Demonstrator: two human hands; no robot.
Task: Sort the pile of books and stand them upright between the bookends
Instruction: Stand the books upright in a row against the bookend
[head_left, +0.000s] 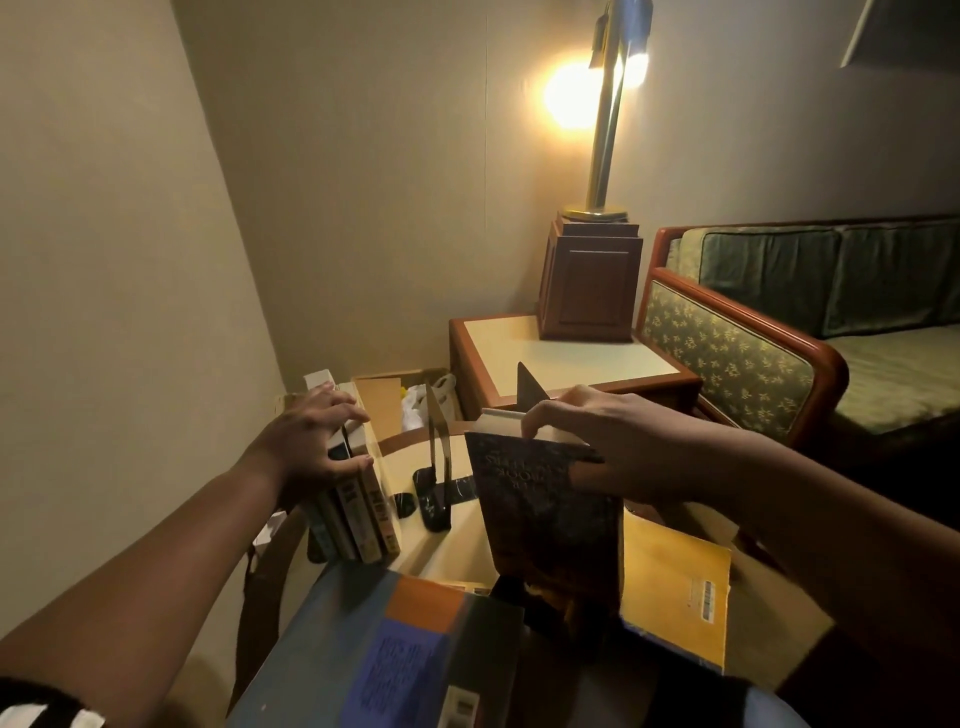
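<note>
Dark book (550, 519), long axis upright, pinched at its top edge by the right hand (613, 441) right of the black bookend (439, 488); left hand (306, 441) clasps the standing row of books (363, 519) left of it, a gap between.

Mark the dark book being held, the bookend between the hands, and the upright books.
dark book (545, 525): head view, front cover.
bookend (441, 491): head view, black base.
upright books (363, 519): head view, spines.
</note>
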